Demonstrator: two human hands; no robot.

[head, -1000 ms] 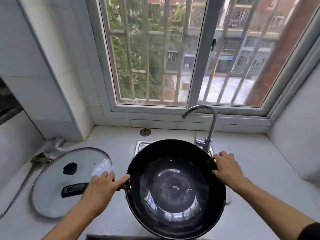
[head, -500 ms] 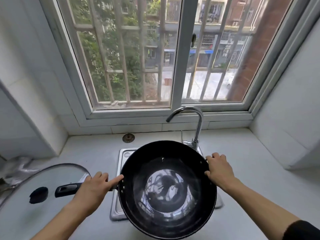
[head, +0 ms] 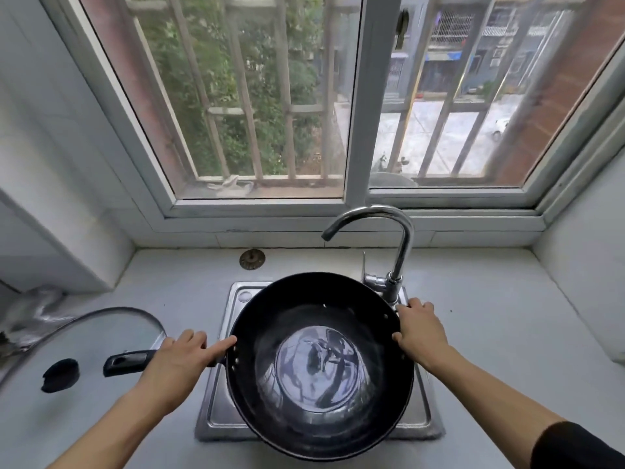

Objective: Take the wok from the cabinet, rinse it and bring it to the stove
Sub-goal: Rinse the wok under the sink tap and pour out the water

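A black wok (head: pixel 319 363) with a glossy, reflecting bottom hangs over the steel sink (head: pixel 220 411), covering most of the basin. My left hand (head: pixel 181 362) grips its long black handle (head: pixel 126 362) near the bowl, the index finger stretched along the rim. My right hand (head: pixel 421 331) grips the opposite rim, just in front of the faucet base. The curved chrome faucet (head: pixel 395 252) stands behind the wok at the sink's back right; its spout ends above the wok's far edge, and no water runs.
A glass lid (head: pixel 77 346) with a black knob lies on the pale counter to the left. Crumpled plastic wrap (head: pixel 32 321) sits at the far left by a white tiled wall. A round drain cover (head: pixel 252 259) lies behind the sink. A barred window spans the back.
The view has shifted right, centring the sink. The wok has come over the basin, held the same way in both hands; the lid now lies farther left in view.
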